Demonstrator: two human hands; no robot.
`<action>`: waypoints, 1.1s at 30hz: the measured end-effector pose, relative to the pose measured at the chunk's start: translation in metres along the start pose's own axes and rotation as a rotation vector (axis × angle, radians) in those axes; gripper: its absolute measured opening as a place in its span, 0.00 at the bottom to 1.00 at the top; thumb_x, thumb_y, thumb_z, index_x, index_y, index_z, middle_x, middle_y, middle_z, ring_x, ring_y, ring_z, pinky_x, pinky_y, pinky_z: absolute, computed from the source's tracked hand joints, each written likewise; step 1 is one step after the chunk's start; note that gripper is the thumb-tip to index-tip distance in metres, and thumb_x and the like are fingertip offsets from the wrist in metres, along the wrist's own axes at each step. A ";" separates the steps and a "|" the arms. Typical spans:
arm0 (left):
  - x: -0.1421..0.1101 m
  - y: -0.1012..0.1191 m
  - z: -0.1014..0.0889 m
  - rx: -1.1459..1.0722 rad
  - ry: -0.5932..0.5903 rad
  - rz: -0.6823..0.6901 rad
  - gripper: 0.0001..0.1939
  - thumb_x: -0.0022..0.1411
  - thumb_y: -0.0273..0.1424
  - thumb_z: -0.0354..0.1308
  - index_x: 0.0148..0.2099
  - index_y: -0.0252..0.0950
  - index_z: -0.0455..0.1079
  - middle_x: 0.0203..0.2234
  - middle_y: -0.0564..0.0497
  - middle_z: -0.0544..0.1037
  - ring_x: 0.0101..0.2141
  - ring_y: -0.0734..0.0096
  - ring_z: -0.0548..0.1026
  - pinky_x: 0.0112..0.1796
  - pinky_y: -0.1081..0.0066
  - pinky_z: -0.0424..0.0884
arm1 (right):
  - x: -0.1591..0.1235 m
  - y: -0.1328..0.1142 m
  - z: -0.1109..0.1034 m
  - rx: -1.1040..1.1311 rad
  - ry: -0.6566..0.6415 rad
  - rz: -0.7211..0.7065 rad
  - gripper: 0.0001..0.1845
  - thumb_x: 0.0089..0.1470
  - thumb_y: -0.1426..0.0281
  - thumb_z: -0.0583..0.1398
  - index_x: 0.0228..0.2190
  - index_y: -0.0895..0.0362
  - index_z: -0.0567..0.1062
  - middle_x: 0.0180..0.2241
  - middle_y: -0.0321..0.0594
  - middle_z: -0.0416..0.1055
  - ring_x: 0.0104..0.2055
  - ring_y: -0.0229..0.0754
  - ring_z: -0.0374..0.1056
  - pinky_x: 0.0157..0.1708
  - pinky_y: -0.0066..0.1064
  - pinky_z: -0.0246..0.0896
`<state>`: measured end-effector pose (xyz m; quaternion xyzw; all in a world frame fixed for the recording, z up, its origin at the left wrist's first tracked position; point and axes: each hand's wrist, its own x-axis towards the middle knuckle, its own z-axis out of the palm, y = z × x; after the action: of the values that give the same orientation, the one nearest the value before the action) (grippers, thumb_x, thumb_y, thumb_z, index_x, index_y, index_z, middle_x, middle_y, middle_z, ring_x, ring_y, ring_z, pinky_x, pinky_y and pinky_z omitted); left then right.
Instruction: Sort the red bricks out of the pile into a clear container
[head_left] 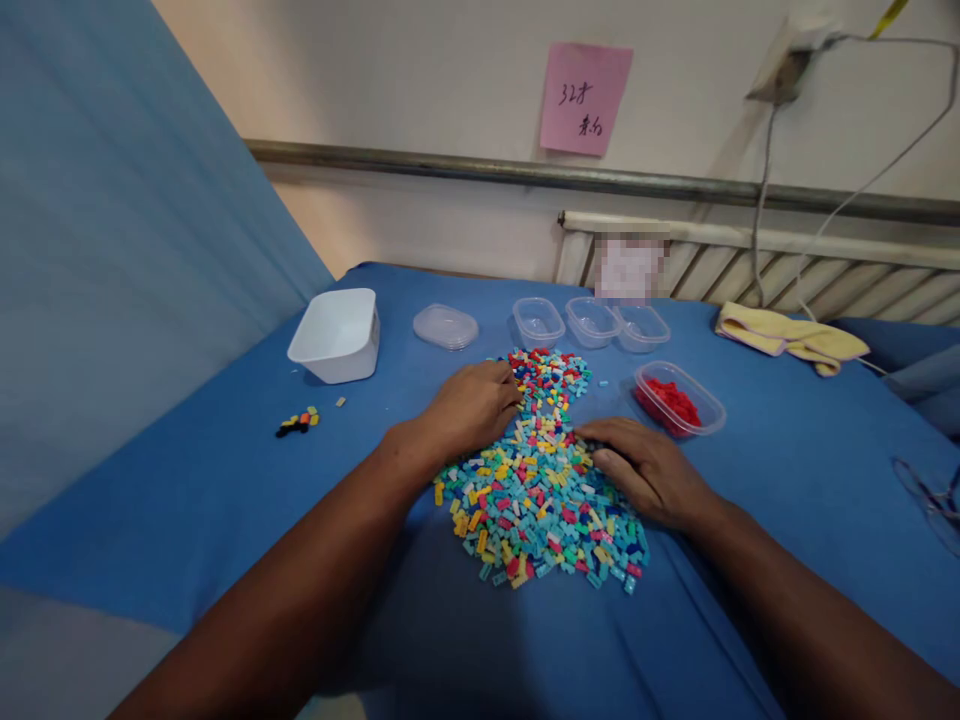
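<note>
Wall (420, 80), pale in colour, is crossed by a long pipe (450, 168), and in front of it a blue cloth (247, 520) is spread, flanked on the left by a light-blue curtain (112, 200). A ribbed radiator (697, 275) is fixed low behind the far edge. In the middle of the cloth, a heap of small multicoloured bricks (540, 515) is spread, broad on the near side and narrowed between the hands. The left hand (476, 405) is laid at the left edge of that narrow part, its fingers curled inward; the right hand (649, 468) is placed against the right edge, its fingers partly bent. Whether a brick is held by either cannot be told. A folded yellow towel (787, 335) is seen at the far right, and a white tub (352, 362) at the far left. Red pieces (673, 400) are held in a clear container (709, 425) beyond the right hand. Three clear boxes (540, 335) are lined up behind the heap, with stacked lids (445, 328) to their left. A few black, orange and yellow pieces (298, 422) are grouped near the tub.
</note>
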<state>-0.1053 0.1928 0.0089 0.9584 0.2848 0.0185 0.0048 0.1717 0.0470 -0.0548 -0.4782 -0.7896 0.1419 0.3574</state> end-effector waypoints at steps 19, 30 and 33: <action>-0.015 -0.013 0.004 -0.224 0.160 -0.111 0.15 0.81 0.30 0.55 0.59 0.37 0.81 0.52 0.47 0.78 0.54 0.58 0.77 0.53 0.60 0.71 | 0.073 0.027 0.029 -0.238 0.070 0.120 0.13 0.67 0.70 0.63 0.49 0.55 0.85 0.49 0.49 0.85 0.51 0.54 0.81 0.54 0.47 0.76; -0.020 -0.005 -0.006 -0.098 -0.006 -0.162 0.17 0.77 0.28 0.53 0.60 0.40 0.80 0.52 0.48 0.78 0.51 0.57 0.77 0.44 0.60 0.67 | 0.037 0.008 0.012 -0.174 0.067 0.263 0.13 0.65 0.68 0.65 0.49 0.55 0.85 0.39 0.43 0.86 0.38 0.49 0.81 0.40 0.39 0.76; -0.022 -0.007 -0.008 -0.048 -0.017 -0.205 0.14 0.78 0.30 0.54 0.54 0.38 0.80 0.49 0.47 0.78 0.49 0.56 0.78 0.41 0.60 0.66 | 0.035 0.003 0.010 -0.182 0.098 0.322 0.16 0.69 0.63 0.62 0.52 0.55 0.85 0.39 0.43 0.86 0.36 0.48 0.81 0.38 0.38 0.75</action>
<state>-0.1274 0.1864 0.0159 0.9239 0.3810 0.0163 0.0321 0.1569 0.0799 -0.0486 -0.6352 -0.6941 0.1019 0.3231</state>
